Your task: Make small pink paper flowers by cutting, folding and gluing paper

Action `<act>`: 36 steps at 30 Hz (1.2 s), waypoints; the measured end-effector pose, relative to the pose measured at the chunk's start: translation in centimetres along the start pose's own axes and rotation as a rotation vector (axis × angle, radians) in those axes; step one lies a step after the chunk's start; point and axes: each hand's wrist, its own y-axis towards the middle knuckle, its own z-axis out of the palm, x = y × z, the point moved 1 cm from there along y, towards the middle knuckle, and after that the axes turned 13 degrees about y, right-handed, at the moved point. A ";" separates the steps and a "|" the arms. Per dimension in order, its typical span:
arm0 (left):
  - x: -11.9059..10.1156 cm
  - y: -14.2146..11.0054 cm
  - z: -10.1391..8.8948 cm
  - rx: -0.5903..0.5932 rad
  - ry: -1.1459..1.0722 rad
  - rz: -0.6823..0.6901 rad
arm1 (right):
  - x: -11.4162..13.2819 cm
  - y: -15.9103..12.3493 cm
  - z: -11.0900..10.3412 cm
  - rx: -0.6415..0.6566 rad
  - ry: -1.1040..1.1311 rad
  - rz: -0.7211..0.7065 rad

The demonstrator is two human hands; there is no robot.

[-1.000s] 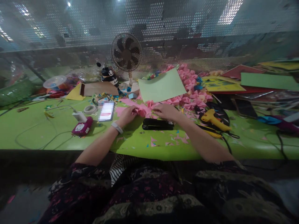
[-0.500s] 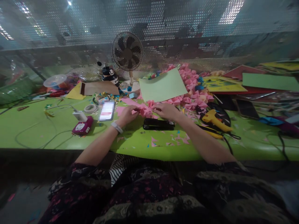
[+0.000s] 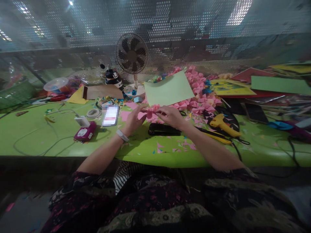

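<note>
Between my two hands is a pink paper flower (image 3: 151,113), raised a little over the green-covered table. My left hand (image 3: 135,119) pinches its left side between thumb and fingers. On the other side, the fingertips of my right hand (image 3: 170,116) close on the petals. Just below the hands lies a black stapler (image 3: 164,129), touched by neither. Flat pink paper pieces (image 3: 125,115) lie beside my left hand. Behind the flower, a pale green sheet (image 3: 170,89) leans on a heap of pink paper flowers (image 3: 198,82).
To the right are a yellow glue gun (image 3: 224,125) and a dark phone (image 3: 256,113). Leftward are a lit phone (image 3: 110,115), a tape roll (image 3: 93,113) and a purple power block (image 3: 85,132) with cables. A fan (image 3: 132,54) stands behind. Pink scraps (image 3: 160,148) litter the front.
My left hand has turned and lifted slightly, with its fingers now higher around the flower. The right hand has shifted slightly left. The flower stays between them.
</note>
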 end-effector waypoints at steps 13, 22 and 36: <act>-1.8 -0.4 -0.1 0.012 0.171 0.055 | 1.2 0.0 0.2 -0.068 -0.025 0.095; -1.3 -0.7 1.0 0.030 -0.185 -0.132 | 1.0 -0.2 1.2 -0.042 0.002 0.067; 1.3 -0.4 1.2 0.107 -0.408 -0.424 | -1.8 -0.1 -7.5 -0.406 0.347 0.212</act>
